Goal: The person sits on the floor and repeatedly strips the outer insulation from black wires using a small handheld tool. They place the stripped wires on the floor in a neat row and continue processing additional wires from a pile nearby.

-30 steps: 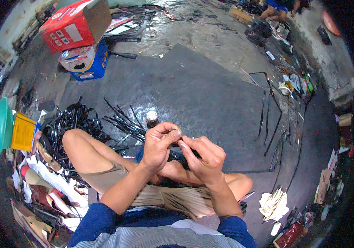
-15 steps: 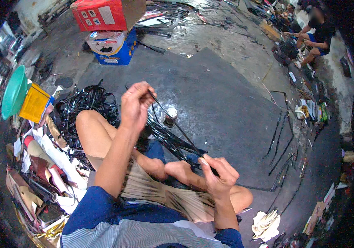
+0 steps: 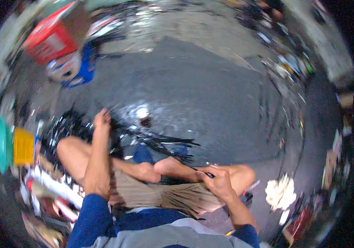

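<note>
I sit cross-legged on a dark floor; the picture is blurred by motion. My left hand (image 3: 102,119) reaches out to the left over a heap of black strips (image 3: 67,128) and seems to touch them; its grip is not clear. My right hand (image 3: 217,178) rests by my right knee, closed on the end of a thin black strip (image 3: 199,170). More black strips (image 3: 164,142) lie fanned on the floor in front of my crossed feet. A small dark bottle with a pale cap (image 3: 144,115) stands beyond them.
A red box (image 3: 51,39) and a blue and white container (image 3: 75,68) stand at the far left. A green basin (image 3: 1,144) and a yellow crate (image 3: 23,145) sit on my left. White crumpled scraps (image 3: 280,192) lie at my right. Clutter lines the right edge.
My left hand has swung from in front of me down and left to the black heap. My right hand dropped to my knee, still on the strip. The view turned.
</note>
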{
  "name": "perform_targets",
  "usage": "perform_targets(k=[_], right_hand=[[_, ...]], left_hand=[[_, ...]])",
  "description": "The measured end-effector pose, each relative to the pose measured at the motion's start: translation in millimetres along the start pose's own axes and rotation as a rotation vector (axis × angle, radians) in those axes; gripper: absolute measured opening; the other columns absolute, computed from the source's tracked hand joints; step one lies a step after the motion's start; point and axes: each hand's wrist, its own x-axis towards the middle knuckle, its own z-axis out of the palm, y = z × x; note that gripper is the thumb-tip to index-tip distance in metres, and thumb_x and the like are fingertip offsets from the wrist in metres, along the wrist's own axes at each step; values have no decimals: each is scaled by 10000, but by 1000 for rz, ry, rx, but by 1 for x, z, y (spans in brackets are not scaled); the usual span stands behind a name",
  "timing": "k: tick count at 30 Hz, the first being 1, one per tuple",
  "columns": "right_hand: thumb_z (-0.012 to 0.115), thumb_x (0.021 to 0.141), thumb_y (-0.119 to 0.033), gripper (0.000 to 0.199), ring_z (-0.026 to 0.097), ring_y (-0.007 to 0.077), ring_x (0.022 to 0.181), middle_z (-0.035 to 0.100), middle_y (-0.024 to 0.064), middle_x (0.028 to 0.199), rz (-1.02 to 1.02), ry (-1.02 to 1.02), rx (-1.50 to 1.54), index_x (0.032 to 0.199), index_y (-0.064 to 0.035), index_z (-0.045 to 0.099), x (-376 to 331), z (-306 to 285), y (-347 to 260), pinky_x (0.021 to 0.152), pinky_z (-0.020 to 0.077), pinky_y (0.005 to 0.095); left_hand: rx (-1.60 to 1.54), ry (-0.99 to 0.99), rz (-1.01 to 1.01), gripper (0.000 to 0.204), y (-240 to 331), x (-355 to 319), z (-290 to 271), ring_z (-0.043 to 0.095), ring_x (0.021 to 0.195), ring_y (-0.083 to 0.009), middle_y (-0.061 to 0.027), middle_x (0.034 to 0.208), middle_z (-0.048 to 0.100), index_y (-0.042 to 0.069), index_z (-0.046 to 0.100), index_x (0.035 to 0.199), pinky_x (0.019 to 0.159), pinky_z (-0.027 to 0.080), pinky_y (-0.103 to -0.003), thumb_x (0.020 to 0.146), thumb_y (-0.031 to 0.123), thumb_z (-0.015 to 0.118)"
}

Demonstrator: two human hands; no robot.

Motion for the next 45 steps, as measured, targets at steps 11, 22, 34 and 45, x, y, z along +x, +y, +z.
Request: perform_targets(k=[11, 22, 34, 45], right_hand=[[667, 874, -439, 418, 688, 388, 767, 720, 192, 846, 224, -386, -268, 869, -29, 751, -11, -19, 79, 728, 554, 464], [694, 833, -596, 736, 577, 454, 1183, 512, 323, 1387, 864, 431, -479, 1349, -79, 608, 84, -133, 362, 1002, 477, 480], [661, 882, -627, 782, 669, 261, 1058, 687, 193, 1172, 873, 439, 575, 1225, 75, 629, 149, -112, 301, 848, 534, 408], [520, 999, -561, 636, 602, 223, 1154, 646, 69, 1275, 785, -52, 1281, 1302, -7, 601, 85, 37, 47, 968, 456, 405]], left_hand=[[705, 289, 112, 228, -14, 35, -72, 559, 511, -149, -66, 672, 626, 68, 588, 697, 443, 432, -280, 909, 148, 606], [1174, 251, 803, 811, -20, -37, 9, 621, 1007, -236, -224, 1300, 566, 34, 404, 1487, 897, 496, -350, 838, 322, 795], [916, -551, 640, 270, -60, -244, 121, 636, 908, -194, -77, 1031, 650, 46, 699, 1050, 770, 527, -324, 784, 36, 740], [971, -929, 1022, 254, -96, -276, 149, 665, 919, -278, -101, 1005, 660, 71, 706, 1043, 789, 563, -360, 796, 83, 762]])
